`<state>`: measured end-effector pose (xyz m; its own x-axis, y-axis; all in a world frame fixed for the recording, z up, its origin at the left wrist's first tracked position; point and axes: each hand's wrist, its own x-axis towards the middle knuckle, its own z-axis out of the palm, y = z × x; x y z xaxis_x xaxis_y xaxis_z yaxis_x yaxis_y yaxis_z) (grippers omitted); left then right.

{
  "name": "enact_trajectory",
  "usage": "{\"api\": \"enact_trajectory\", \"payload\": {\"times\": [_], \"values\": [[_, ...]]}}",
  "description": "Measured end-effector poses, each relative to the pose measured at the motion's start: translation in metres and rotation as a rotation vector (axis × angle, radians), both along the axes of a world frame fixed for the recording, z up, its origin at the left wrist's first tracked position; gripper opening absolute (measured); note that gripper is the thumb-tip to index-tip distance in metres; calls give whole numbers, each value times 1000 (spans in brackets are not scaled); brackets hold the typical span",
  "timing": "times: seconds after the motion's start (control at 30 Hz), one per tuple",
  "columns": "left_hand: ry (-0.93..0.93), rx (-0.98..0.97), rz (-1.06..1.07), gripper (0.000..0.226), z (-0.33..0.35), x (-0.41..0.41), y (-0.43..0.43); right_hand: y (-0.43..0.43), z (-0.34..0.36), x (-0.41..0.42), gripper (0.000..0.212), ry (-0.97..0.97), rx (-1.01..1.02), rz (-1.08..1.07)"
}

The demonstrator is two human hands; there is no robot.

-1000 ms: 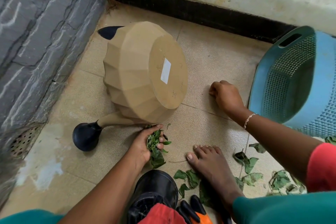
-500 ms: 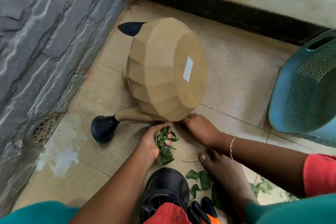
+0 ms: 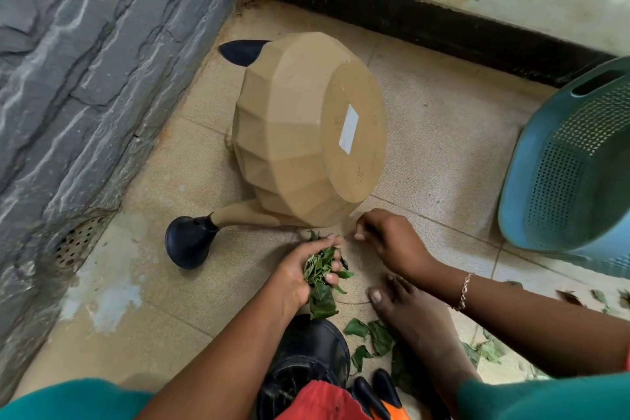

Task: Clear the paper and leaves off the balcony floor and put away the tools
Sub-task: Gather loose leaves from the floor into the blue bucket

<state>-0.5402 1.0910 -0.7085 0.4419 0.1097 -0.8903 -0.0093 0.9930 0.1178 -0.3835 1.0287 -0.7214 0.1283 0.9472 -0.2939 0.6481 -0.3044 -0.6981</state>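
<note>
My left hand (image 3: 300, 278) grips a bunch of green leaves (image 3: 320, 274) just above the tiled floor. My right hand (image 3: 388, 242) is low on the floor right beside it, fingers curled, fingertips near the base of a tan watering can (image 3: 300, 133) that lies on its side; whether they pinch anything is hidden. More loose leaves (image 3: 370, 334) lie on the tiles beside my bare foot (image 3: 412, 324), and a few more leaves (image 3: 600, 297) sit at the far right.
A blue perforated basket (image 3: 562, 181) lies tipped at the right. A black pot (image 3: 306, 358) and an orange-and-black glove (image 3: 385, 395) lie near my knees. A grey stone wall (image 3: 85, 78) runs along the left with a floor drain (image 3: 78, 242) at its foot.
My right hand has come from the open tiles near the basket to the floor beside my left hand. The left hand keeps its hold on the leaves.
</note>
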Motion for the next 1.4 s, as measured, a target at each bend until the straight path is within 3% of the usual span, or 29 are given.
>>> {"api": "enact_trajectory", "payload": {"times": [0.13,0.23,0.3,0.4,0.5,0.57,0.67,0.8,0.87,1.03,1.2,1.27,1.33,1.4], "values": [[-163,-41,-123,22,9,13,-4,-5,6,-6,4,37,114,105],[-147,-4,-175,20,11,12,-5,2,2,-3,13,3,176,121],[-96,44,-197,21,10,7,-4,4,2,-2,8,214,84,107],[-10,93,-160,21,7,-1,2,1,4,-9,26,691,-141,49],[22,89,-161,24,4,-9,7,-1,0,-16,26,885,-141,-174],[32,65,-142,23,2,-14,9,1,-2,-9,23,627,-92,-215],[36,46,-97,27,-1,-21,13,2,-9,-3,30,40,-65,149],[16,42,-96,28,-2,-21,16,8,-13,-13,26,-274,-84,301],[16,47,-101,26,-3,-21,16,8,-10,-9,18,-272,-46,305],[-1,38,-98,26,-4,-21,19,-9,-9,-2,14,5,-63,429],[-13,30,-126,27,-3,-15,17,-10,-15,4,3,-259,149,718],[-20,25,-130,27,-4,-16,18,-13,-18,2,15,-317,182,742],[-21,31,-127,24,-3,-16,18,-16,-20,0,19,-255,184,655],[-30,49,-145,20,-2,-14,16,-15,-14,2,19,-76,95,409]]}}
